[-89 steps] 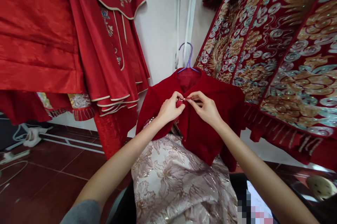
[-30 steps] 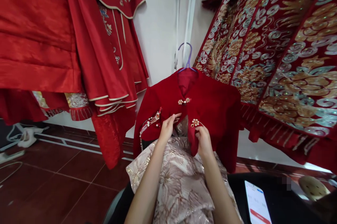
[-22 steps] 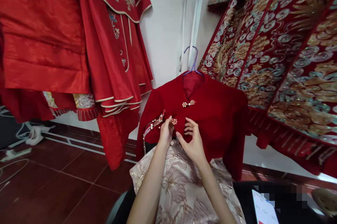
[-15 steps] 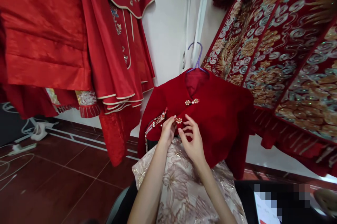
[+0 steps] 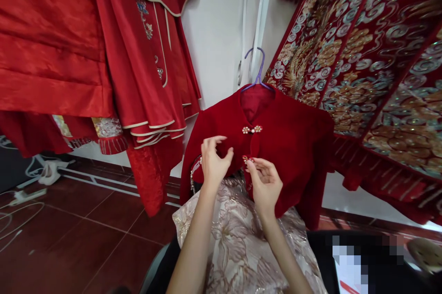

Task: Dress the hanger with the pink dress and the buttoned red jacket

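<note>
A dark red velvet jacket (image 5: 297,147) hangs in front of me on a purple hanger (image 5: 259,72). At its neckline, a beaded flower frog button (image 5: 252,129) is fastened. Lower on the front, my right hand (image 5: 265,186) pinches another frog button (image 5: 246,160) at the jacket's edge between thumb and fingers. To its left, my left hand (image 5: 214,163) is raised before the jacket's other front panel, fingers curved and apart, holding nothing. A beaded tassel (image 5: 194,172) on the left side is partly covered by that hand.
Pale floral brocade (image 5: 235,234) lies beneath my forearms. Red garments (image 5: 145,77) hang at the left, and an embroidered gown (image 5: 359,68) hangs at the right. A white rack bar (image 5: 103,185) and cables (image 5: 24,204) are low at the left.
My right hand has closed on the lower frog button and drawn that edge rightward. My left hand has let go of it and moved up and left, opening a gap in the front.
</note>
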### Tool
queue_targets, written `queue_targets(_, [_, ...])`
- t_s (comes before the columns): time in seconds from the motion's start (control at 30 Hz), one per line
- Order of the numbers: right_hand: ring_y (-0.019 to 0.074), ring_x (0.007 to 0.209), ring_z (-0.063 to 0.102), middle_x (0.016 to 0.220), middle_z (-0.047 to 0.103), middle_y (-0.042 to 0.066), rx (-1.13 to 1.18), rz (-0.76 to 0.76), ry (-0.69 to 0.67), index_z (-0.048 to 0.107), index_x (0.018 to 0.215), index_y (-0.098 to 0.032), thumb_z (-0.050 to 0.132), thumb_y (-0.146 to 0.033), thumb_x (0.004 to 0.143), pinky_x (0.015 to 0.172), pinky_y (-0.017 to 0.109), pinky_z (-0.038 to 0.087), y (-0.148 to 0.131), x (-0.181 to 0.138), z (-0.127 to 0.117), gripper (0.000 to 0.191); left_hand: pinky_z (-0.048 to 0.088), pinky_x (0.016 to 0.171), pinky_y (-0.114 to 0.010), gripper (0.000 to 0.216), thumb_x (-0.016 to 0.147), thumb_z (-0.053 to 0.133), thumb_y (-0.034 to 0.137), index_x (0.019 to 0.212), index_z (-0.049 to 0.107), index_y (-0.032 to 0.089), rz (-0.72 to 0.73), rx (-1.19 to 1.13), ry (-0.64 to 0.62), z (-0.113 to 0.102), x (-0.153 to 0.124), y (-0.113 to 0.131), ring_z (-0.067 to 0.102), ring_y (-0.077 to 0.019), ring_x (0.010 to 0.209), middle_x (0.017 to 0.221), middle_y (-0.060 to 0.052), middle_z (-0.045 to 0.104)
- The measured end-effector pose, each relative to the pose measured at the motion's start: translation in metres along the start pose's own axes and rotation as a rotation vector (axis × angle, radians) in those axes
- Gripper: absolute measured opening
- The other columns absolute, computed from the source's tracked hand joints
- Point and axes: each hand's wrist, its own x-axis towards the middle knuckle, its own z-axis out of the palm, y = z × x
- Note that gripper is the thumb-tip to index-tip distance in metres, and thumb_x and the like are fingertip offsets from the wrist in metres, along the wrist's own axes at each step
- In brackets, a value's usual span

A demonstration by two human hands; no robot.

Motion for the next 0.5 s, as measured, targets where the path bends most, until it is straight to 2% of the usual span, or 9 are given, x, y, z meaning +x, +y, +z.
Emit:
queue_targets(0.07, [0.0153,0.080,0.064,0.088,0.067,0.005,0.005,0.005,0.012,0.064,0.094,-0.017,0.071,-0.031,0.077,0.074,0.030,0.057,-0.001,0.000,0.000,0.023,0.042,0.089,-0.036,0.052,0.062,0.076,0.015,0.110,0.058,0.021,-0.121,0.015,0.138,-0.002,0.002,-0.013,0.055,-0.0199,0.093,0.101,-0.007,0.059])
queue_targets(0.13, [0.0150,0.081,0.064,0.088,0.067,0.005,0.017,0.020,0.005,0.064,0.094,-0.017,0.071,-0.030,0.078,0.074,0.029,0.057,0.001,0.000,0.000,0.022,0.045,0.083,-0.034,0.057,0.060,0.076,0.015,0.112,0.053,0.019,-0.269,-0.099,0.102,-0.003,0.003,-0.030,0.057,-0.0168,0.084,0.095,-0.005,0.061])
queue_targets(0.2, [0.0155,0.085,0.065,0.090,0.067,0.005,0.033,0.029,-0.008,0.064,0.093,-0.017,0.070,-0.029,0.079,0.077,0.030,0.057,0.004,-0.001,0.000,0.020,0.047,0.076,-0.030,0.049,0.063,0.075,0.017,0.107,0.053,0.017,-0.340,-0.221,0.021,-0.004,0.005,-0.043,0.058,-0.0139,0.076,0.088,-0.004,0.062])
queue_targets(0.37, [0.0171,0.089,0.066,0.094,0.068,0.006,0.023,0.019,-0.006,0.065,0.094,-0.016,0.068,-0.030,0.080,0.081,0.033,0.056,0.008,-0.003,0.000,0.020,0.046,0.070,-0.025,0.029,0.064,0.074,0.020,0.090,0.062,0.015,-0.270,-0.295,-0.030,-0.009,0.006,-0.041,0.060,-0.0125,0.075,0.082,-0.004,0.065])
queue_targets(0.5, [0.0178,0.087,0.066,0.094,0.068,0.007,-0.013,0.019,-0.057,0.064,0.094,-0.017,0.068,-0.034,0.080,0.076,0.033,0.058,0.009,0.005,0.004,0.022,0.046,0.069,-0.023,0.026,0.066,0.073,0.019,0.091,0.065,0.016,-0.220,-0.325,-0.076,-0.011,0.002,-0.032,0.061,-0.0116,0.074,0.082,-0.003,0.068])
